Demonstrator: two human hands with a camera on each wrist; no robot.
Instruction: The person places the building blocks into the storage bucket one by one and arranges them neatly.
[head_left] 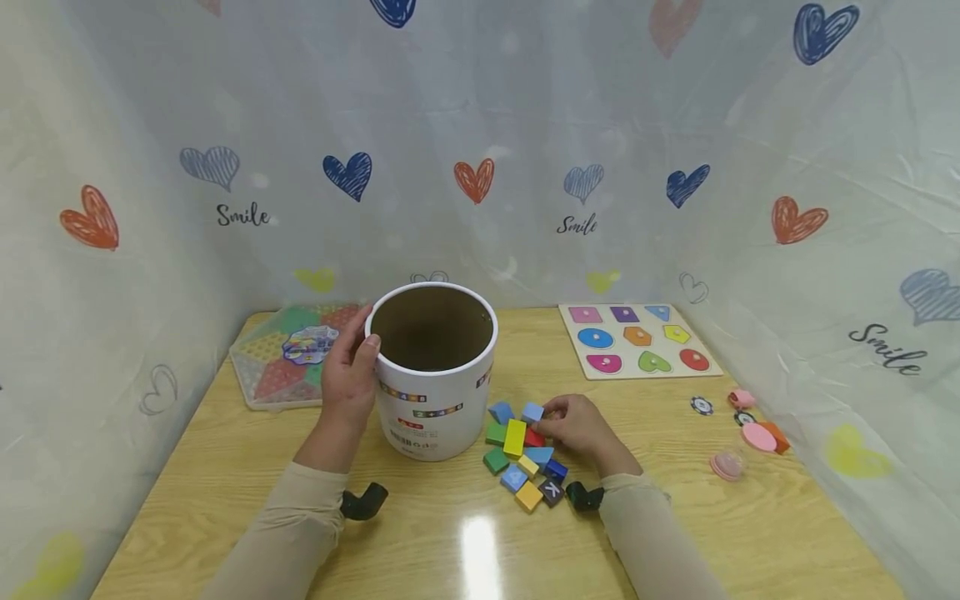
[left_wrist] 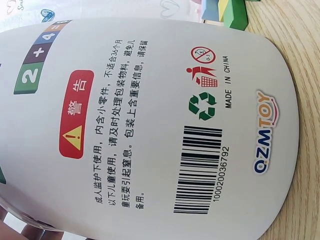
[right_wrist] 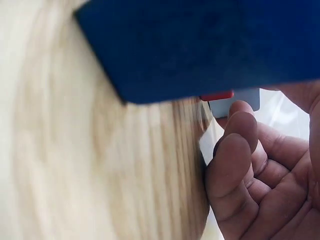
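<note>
A white toy bucket (head_left: 431,417) stands upright on the table, its dark inside facing up. My left hand (head_left: 350,371) holds its rim on the left, thumb outside near the top. In the left wrist view the printed bucket wall (left_wrist: 150,120) with a barcode fills most of the picture. To the right of the bucket lies a loose group of coloured blocks. My right hand (head_left: 577,425) has bent fingers at its far edge, by a light blue block (head_left: 532,412) and a red block (head_left: 534,437). A dark blue block (right_wrist: 200,50) covers the thumb's tip in the right wrist view, so a grip cannot be made out.
A clear box of coloured pieces (head_left: 281,379) lies behind the left hand. At the back right is a shape puzzle board (head_left: 637,340). Poker chips (head_left: 701,406), a pink disc (head_left: 759,437) and a small clear dome (head_left: 727,465) lie by the right edge.
</note>
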